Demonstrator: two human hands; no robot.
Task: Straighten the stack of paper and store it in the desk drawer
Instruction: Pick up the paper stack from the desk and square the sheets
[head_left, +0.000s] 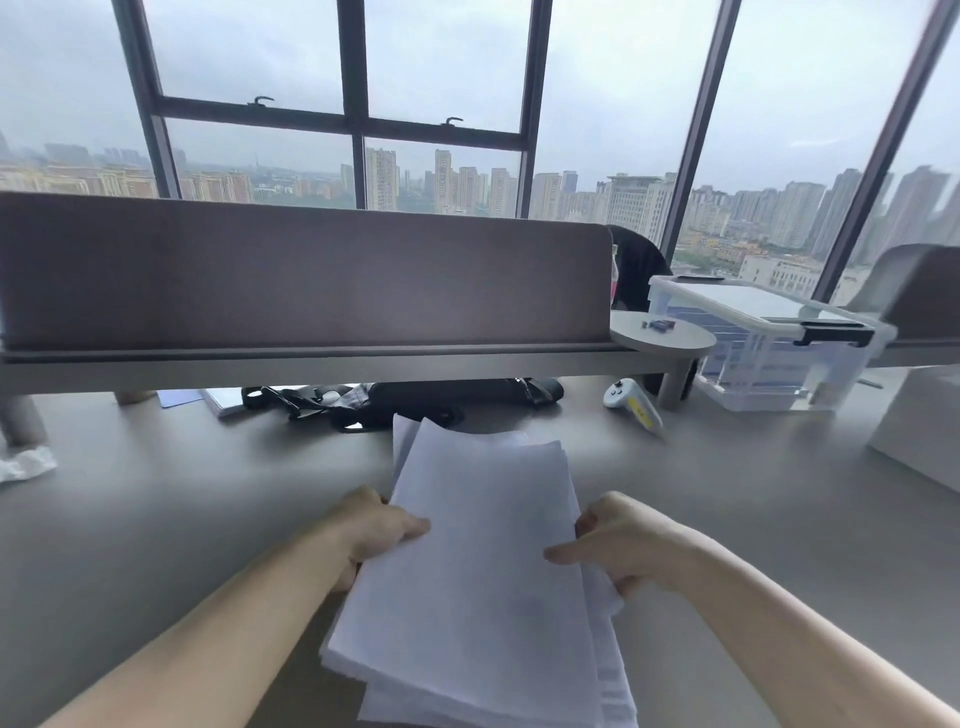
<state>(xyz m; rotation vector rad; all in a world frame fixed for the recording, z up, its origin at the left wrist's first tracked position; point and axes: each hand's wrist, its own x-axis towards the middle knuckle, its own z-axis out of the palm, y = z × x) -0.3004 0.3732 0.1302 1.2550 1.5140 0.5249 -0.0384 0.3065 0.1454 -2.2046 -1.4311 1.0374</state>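
Observation:
A stack of white paper (483, 561) is held over the grey desk (156, 519) at the centre, its sheets fanned and uneven at the far and near ends. My left hand (374, 525) grips the stack's left edge, thumb on top. My right hand (618, 545) grips the right edge, thumb lying across the top sheet. No desk drawer shows in this view.
A black bag with straps (415, 400) lies under the partition shelf (311, 358) just beyond the paper. A white controller (631, 400) and a clear lidded storage box (769, 343) stand at the right. A white box (919, 426) sits far right, crumpled tissue (26, 462) far left.

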